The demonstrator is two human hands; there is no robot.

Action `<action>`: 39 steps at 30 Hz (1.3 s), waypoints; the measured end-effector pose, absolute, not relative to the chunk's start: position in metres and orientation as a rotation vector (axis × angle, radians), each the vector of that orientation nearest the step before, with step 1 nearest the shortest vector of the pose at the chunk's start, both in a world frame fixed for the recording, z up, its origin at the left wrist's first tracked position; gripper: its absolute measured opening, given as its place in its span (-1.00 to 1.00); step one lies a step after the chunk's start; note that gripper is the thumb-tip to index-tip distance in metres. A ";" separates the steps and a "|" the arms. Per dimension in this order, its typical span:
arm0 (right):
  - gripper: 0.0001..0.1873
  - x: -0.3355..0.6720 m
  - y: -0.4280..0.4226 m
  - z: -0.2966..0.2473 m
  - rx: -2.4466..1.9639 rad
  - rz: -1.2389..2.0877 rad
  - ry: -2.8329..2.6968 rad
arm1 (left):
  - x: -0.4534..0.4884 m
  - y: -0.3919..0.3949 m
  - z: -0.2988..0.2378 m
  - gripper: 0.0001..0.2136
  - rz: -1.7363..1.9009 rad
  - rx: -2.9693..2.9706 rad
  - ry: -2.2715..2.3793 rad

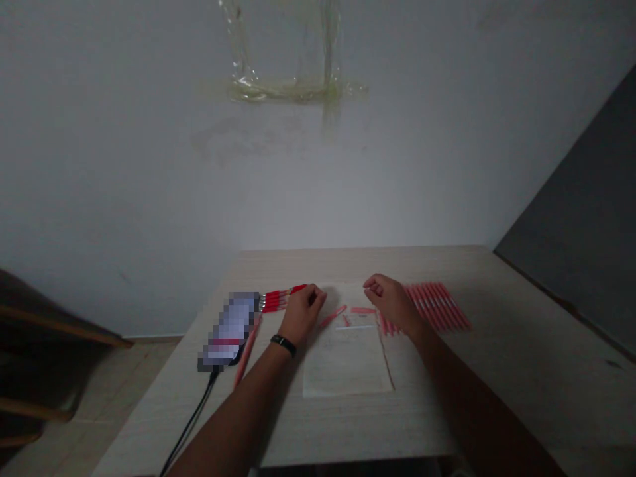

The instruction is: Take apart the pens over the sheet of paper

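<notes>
A pale wall (422, 152) rises beyond the left hand (301, 310) and the right hand (388, 299) of a person working at a light, wood-grained table (422, 424) that spreads beneath and around both. Yellowed tape (281, 91) clings to the wall, well above the hands. A thin, pale sheet (345, 368) lies between the two hands and reaches nearer to the wearer than either. Right of the right hand, a row of pink pens (440, 306) lies slanted, side by side, with more ends showing on the inner side of that wrist.

The left hand, a black wristband (283, 344) at its wrist, curls with thumb and forefinger drawn close; the right hand, turned toward it, bends its fingers into a narrow pinch. Whether either grips something small cannot be told in the dim light.

Left of the left hand lies a phone (231, 328), its screen pixelated, a dark cable (196, 414) trailing from its near end. Between phone and left hand sit red pens (273, 303) with silvery ends; a lone pinkish rod (247, 352) rests just beside the phone, nearer the wearer. Between the hands, a slim pink tube (334, 316) lies just beside the left, a shorter pink piece (362, 310) near the right, then a white strip (354, 327) and a tiny pink scrap (346, 320).
</notes>
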State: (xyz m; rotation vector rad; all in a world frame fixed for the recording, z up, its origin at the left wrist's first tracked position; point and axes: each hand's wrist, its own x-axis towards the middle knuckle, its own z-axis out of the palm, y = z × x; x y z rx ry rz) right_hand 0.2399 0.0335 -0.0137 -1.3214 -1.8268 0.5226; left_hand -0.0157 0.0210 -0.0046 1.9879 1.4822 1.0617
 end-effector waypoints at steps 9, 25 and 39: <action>-0.87 0.241 0.031 -0.004 -1.369 0.499 -1.832 | -0.014 0.017 0.001 -0.67 1.115 1.809 1.417; -0.86 0.246 0.037 -0.010 -1.362 0.438 -1.875 | -0.013 0.019 -0.004 -0.83 1.076 1.936 1.468; -0.90 0.245 0.038 -0.013 -1.317 0.481 -1.860 | -0.008 0.015 0.002 -0.79 0.990 1.857 1.371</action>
